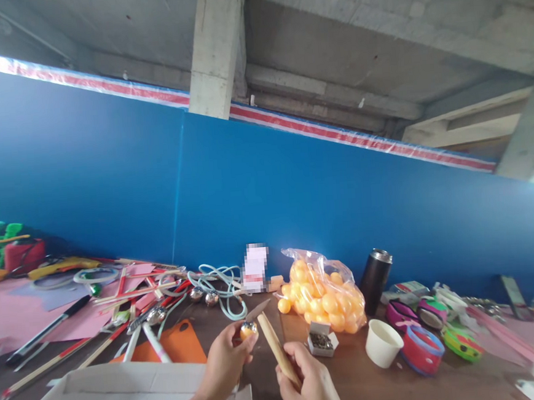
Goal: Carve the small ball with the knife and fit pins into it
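A small ball [248, 331], orange and shiny silver, is held in the grip of the left hand [228, 358], which is closed around it. The ball is held up over the near middle of the brown table [360, 390]. A wooden stick [277, 349] is gripped by the right hand [309, 381], and its far end is held near the ball. A thin pointed blade [258, 310] can be seen just past the ball; which hand it is held by cannot be told.

To the right of the stick, a little white box [324, 351] is filled with small dark bits [321, 341]. Behind it, a clear bag [341, 268] is packed with orange balls [330, 303]. A cream cup [383, 343] is set to the right of the box, and a black bottle [377, 282] is stood farther back. On the near left, an orange sheet [186, 343] is partly covered by white cardboard [125, 399]. The far side is closed off by a blue wall [294, 191].
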The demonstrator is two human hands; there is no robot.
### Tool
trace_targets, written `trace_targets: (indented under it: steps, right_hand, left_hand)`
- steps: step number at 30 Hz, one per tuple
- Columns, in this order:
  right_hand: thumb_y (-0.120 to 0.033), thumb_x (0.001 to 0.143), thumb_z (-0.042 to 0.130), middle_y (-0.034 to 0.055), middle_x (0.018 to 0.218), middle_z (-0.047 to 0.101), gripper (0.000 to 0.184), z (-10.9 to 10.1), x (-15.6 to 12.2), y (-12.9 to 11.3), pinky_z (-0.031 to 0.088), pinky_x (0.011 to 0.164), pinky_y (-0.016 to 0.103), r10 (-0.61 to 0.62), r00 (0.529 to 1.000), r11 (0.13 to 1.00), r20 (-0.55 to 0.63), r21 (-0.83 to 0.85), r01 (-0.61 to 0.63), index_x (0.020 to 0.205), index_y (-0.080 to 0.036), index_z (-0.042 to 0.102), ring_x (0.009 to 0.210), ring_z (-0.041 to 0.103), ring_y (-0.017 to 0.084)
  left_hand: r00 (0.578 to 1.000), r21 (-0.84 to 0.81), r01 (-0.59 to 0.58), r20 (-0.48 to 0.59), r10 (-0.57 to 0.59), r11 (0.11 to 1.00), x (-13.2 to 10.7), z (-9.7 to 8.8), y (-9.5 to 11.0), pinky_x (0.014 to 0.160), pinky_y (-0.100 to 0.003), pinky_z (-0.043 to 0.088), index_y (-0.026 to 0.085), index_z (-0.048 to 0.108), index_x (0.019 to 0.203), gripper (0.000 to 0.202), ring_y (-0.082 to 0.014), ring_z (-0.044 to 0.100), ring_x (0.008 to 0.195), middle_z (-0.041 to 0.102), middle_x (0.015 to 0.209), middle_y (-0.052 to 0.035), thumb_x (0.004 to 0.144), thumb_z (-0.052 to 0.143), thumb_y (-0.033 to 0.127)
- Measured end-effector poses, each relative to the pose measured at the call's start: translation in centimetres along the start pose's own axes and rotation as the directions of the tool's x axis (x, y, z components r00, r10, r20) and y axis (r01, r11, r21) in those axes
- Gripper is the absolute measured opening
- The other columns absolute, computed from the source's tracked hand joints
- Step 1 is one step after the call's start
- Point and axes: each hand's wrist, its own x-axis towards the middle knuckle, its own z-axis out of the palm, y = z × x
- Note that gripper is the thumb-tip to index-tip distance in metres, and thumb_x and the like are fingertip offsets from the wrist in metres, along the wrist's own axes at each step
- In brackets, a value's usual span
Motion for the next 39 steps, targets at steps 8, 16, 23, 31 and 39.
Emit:
trace_targets:
  steps: [8,16,23,31,39]
  right_hand:
    - [-0.021,0.069,0.049,0.0002,0.065,0.061,0.016,0.4,0.0,0.3,0.046,0.053,0.017,-0.012,0.998,1.0,-0.066,0.02,0.013,0.085,-0.02,0.052,0.056,0.059,0.014]
    - [-0.019,0.068,0.047,0.0001,0.065,0.062,0.015,0.4,0.0,-0.1,0.046,0.055,0.017,-0.017,0.999,1.0,-0.034,0.024,0.018,0.082,-0.02,0.052,0.057,0.059,0.013]
    - [-0.022,0.069,0.049,0.0006,0.065,0.06,0.017,0.1,-0.1,-0.2,0.047,0.055,0.018,-0.012,0.998,0.999,-0.058,0.038,0.014,0.086,-0.019,0.052,0.056,0.058,0.014]
    - [-0.021,0.072,0.049,0.0001,0.065,0.059,0.015,-0.4,-0.1,-1.2,0.045,0.055,0.017,-0.004,1.0,1.0,0.021,0.015,0.003,0.087,-0.019,0.052,0.057,0.057,0.013]
    - [-0.021,0.071,0.048,-0.0008,0.064,0.058,0.015,0.2,-0.3,-0.7,0.044,0.052,0.018,-0.024,1.0,1.0,-0.005,0.011,0.025,0.085,-0.019,0.052,0.054,0.055,0.013]
  left_hand:
    - [1.0,0.024,-0.009,0.014,0.009,1.0,-0.3,0.0,0.4,0.05,-0.021,0.047,0.014,0.06,0.097,0.042,-0.0137,0.058,0.06,0.063,0.07,-0.0022,0.066,0.058,0.041]
    - [0.999,0.127,-0.024,0.039,0.019,0.992,-0.8,-0.1,1.3,0.049,-0.02,0.044,0.015,0.062,0.094,0.036,-0.0122,0.057,0.052,0.063,0.065,0.0001,0.066,0.056,0.039]
    - [0.996,0.188,-0.087,0.04,0.081,0.978,-1.3,0.0,1.3,0.055,-0.021,0.043,0.016,0.063,0.097,0.038,-0.015,0.06,0.06,0.068,0.075,-0.0026,0.065,0.058,0.036]
    - [0.984,0.294,-0.177,0.078,0.161,0.939,-1.2,0.0,0.8,0.065,-0.021,0.042,0.018,0.065,0.094,0.033,-0.0162,0.06,0.072,0.068,0.085,-0.0026,0.064,0.059,0.029]
    - [0.973,0.386,-0.227,0.115,0.198,0.894,-1.6,0.0,1.5,0.065,-0.021,0.038,0.02,0.065,0.09,0.028,-0.015,0.056,0.071,0.066,0.083,-0.0008,0.065,0.057,0.025]
